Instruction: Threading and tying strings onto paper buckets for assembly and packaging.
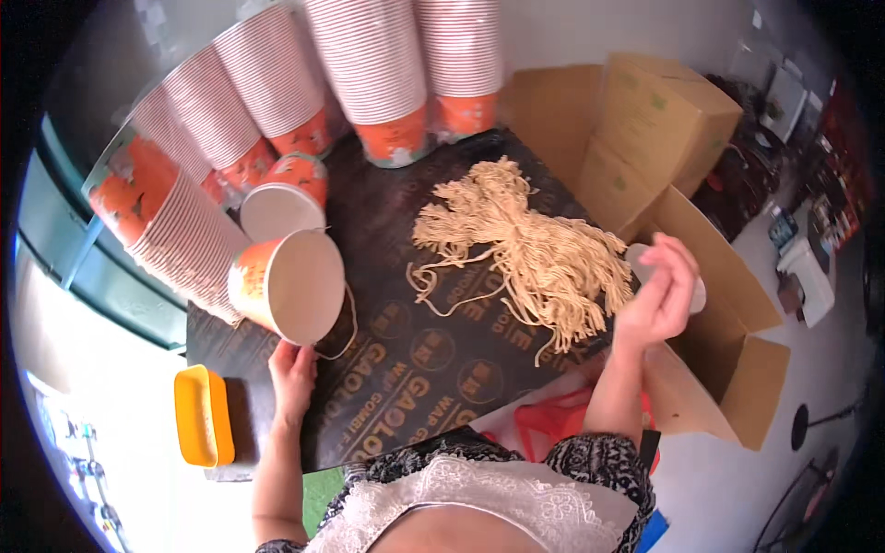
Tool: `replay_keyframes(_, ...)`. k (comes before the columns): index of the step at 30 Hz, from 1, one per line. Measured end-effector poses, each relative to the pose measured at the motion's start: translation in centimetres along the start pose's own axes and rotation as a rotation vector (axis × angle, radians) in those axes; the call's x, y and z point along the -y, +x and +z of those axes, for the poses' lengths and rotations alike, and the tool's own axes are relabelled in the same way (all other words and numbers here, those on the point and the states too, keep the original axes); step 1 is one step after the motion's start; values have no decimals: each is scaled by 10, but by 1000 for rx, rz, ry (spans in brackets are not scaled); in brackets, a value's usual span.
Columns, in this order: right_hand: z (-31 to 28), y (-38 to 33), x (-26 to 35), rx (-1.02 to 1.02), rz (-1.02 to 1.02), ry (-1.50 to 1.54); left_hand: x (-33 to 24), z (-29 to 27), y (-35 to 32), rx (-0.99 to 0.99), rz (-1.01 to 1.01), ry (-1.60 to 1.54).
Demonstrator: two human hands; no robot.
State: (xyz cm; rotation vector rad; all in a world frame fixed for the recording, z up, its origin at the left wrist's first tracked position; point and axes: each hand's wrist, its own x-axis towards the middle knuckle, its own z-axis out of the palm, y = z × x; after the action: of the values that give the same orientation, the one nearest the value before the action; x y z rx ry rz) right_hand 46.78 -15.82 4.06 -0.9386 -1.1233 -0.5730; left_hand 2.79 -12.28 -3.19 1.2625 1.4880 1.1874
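Observation:
My left hand (pixel 293 369) pinches the lower rim of an orange-and-white paper bucket (pixel 286 286), tipped so its white inside faces me. A thin string loop (pixel 352 323) hangs from its side. Just behind it, another paper bucket (pixel 281 212) lies tilted with its mouth toward me. My right hand (pixel 659 288) is raised at the table's right edge, beside the string bundle, its fingers loosely bent and partly apart. Behind that hand shows a white round thing (pixel 698 295), mostly covered; whether they touch, I cannot tell. A bundle of tan strings (pixel 525 244) lies spread on the dark table (pixel 387 405).
Tall stacks of nested paper buckets (pixel 369 64) line the table's back and left. An open cardboard box (pixel 737 313) stands at the right, with closed cartons (pixel 664 120) behind it. A yellow tray (pixel 205 415) sits at the left edge. Red plastic (pixel 553 419) lies near my right arm.

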Motion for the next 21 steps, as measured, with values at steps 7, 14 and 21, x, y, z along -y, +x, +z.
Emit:
replay_keyframes(7, 95, -9, 86, 468, -69, 391, 4, 0, 0, 29, -13, -8)
replay_keyframes(14, 168, -74, 149, 1033, 108, 537, 4, -9, 9, 142, -26, -89)
replay_keyframes(21, 199, -137, 158, 1224, 366, 541, 7, -16, 9, 186, -42, -241)
